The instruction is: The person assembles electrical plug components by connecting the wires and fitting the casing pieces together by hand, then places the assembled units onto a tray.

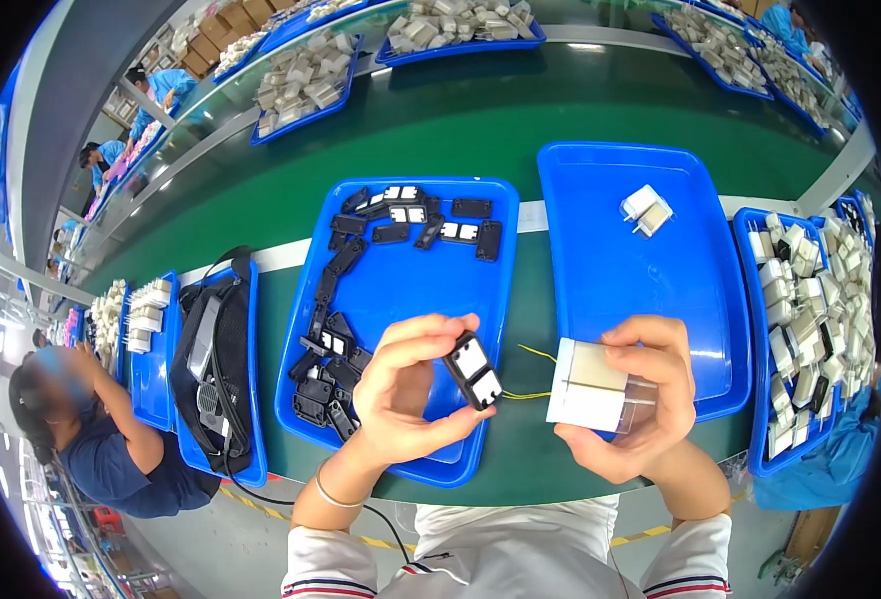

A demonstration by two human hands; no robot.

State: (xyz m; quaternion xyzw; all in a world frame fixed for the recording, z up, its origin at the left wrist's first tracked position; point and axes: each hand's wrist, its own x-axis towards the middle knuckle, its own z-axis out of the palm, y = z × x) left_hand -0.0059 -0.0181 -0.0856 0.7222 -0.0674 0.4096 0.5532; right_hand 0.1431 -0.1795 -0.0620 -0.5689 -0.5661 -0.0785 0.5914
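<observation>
My left hand (411,394) pinches a small black rectangular part with two white pads (474,369) by its ends. In my right hand (650,399) is a white box-shaped housing (588,384) with a dark line across it and a clear piece at its right end. Thin yellow wires (528,395) stick out from the housing's left side. One runs toward the black part; whether it is attached I cannot tell. Below and left of my left hand, a blue tray (411,260) holds several similar black parts (346,255).
A second blue tray (610,260) holds a few white pieces (647,210). At the right stands a blue tray heaped with white housings (810,319). A black bag (211,369) lies in a tray at the left, near a seated co-worker (111,429). More filled trays (460,25) line the shelf beyond.
</observation>
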